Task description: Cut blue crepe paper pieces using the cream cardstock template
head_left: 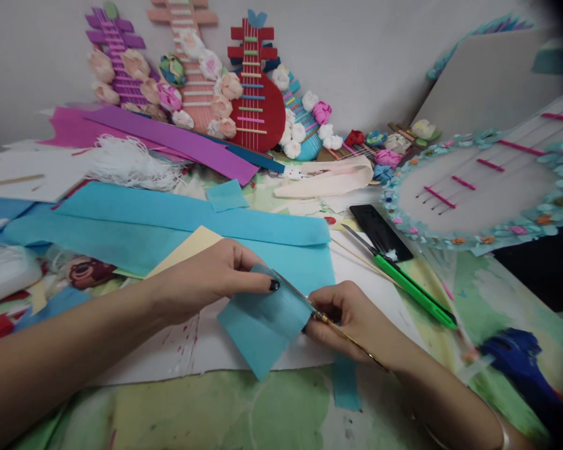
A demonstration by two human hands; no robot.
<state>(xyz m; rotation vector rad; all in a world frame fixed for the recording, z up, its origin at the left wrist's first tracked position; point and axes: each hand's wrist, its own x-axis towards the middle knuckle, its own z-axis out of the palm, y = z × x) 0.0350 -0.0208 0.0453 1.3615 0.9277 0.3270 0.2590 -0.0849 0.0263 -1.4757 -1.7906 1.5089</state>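
My left hand [220, 275] pinches a square of light blue paper [263, 331] between thumb and fingers, near its upper edge. The sheet hangs tilted above a white board [380, 294]. My right hand [347, 319] is closed around slim gold-handled scissors [326, 317], whose dark blades run along the paper's upper right edge, against it. Part of the handle is hidden by my fingers. Behind my left hand lies a pale yellow sheet [187, 247]. Folded strips of blue paper [192, 212] stretch across the board. A small blue scrap [346, 381] rests below my right hand.
Right of the board lie a green utility knife [413, 290] with its blade out, a black phone [380, 231] and a dark blue tool [516, 356], perhaps a glue gun. Flower-trimmed paper instruments [256, 100] lean on the wall. White string [131, 162] is heaped at left.
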